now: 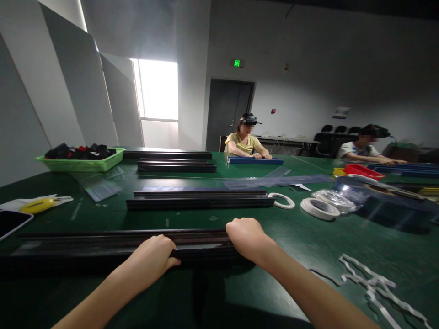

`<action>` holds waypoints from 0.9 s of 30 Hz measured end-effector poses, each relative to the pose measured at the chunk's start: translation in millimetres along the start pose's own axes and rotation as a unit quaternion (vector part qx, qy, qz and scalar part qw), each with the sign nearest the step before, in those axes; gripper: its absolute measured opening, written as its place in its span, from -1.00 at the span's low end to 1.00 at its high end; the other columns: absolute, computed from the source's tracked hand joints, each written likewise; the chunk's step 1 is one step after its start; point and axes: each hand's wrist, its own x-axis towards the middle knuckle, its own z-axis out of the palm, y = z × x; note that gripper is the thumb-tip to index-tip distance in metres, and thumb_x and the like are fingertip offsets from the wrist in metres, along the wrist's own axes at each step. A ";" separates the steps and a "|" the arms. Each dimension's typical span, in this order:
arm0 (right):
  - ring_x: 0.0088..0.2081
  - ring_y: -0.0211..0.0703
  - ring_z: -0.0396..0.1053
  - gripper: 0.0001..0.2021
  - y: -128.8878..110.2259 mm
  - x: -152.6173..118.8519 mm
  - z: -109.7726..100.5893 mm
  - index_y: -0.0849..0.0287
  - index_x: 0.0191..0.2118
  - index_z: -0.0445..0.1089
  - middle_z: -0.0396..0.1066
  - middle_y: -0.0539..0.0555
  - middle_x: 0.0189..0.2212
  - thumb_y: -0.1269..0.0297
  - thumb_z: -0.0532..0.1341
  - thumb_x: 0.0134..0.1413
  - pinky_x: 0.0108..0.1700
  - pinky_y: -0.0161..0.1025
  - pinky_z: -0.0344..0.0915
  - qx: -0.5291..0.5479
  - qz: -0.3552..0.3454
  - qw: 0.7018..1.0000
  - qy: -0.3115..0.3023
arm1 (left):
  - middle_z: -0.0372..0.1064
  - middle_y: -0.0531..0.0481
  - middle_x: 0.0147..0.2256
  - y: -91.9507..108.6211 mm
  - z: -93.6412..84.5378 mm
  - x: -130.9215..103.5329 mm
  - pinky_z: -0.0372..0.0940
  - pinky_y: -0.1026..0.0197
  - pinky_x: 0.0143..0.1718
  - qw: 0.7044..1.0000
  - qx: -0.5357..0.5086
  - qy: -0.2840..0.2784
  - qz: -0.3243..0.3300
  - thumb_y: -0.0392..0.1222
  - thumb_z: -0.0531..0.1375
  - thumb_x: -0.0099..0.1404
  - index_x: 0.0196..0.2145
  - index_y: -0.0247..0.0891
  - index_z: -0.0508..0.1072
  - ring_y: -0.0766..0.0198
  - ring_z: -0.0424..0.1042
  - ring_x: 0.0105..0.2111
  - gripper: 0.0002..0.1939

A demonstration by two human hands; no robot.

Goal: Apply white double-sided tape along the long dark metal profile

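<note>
A long black channel-shaped profile [96, 249] lies across the near side of the green table. My left hand [156, 257] is closed over its front wall near the middle, thumb on the side facing me. At the profile's right end, my right hand [246, 237] is closed around it, its fingertips hidden behind the fist. Beyond my hands, a second black profile [199, 201] lies roughly parallel. A roll of white tape [291, 201] touches or nearly touches that one's right end.
A green basket [106, 162] of black parts stands back left, near a yellow cutter [38, 205] and a phone [13, 224]. Tape rolls [318, 209] and a large film roll [394, 210] sit right, crumpled white strips [370, 283] nearer me. Two people work across the table [302, 237].
</note>
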 end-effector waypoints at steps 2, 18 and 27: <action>-0.15 0.05 0.50 -0.73 1.0 -1.1 0.9 0.24 -0.20 0.54 0.54 0.30 -0.23 0.52 0.16 -0.01 -0.20 -0.21 0.36 0.000 -0.001 1.000 0.001 | 0.52 -0.13 -0.26 -1.0 0.7 0.8 0.30 0.14 -0.12 1.000 0.006 0.010 0.006 -0.03 0.19 0.21 -0.31 -0.23 0.55 0.06 0.50 -0.21 -0.75; -0.27 0.04 0.51 -0.71 11.2 -3.7 11.4 0.19 -0.34 0.56 0.55 0.24 -0.36 0.54 0.11 -0.09 -0.30 -0.19 0.34 0.038 -0.007 0.999 0.032 | 0.43 -0.30 -0.09 8.2 8.1 6.3 0.33 0.00 -0.06 0.995 0.095 0.014 0.001 0.12 0.20 0.13 -0.11 -0.32 0.52 -0.08 0.41 -0.08 -0.49; -0.27 0.05 0.51 -0.73 12.8 -4.0 13.3 0.17 -0.37 0.56 0.56 0.24 -0.33 0.54 0.12 -0.08 -0.30 -0.19 0.34 0.048 -0.004 0.998 0.029 | 0.50 -0.33 -0.20 26.7 -6.3 6.5 0.38 0.01 -0.14 0.993 0.116 -0.022 0.004 0.08 0.21 0.09 -0.13 -0.36 0.52 -0.11 0.48 -0.17 -0.49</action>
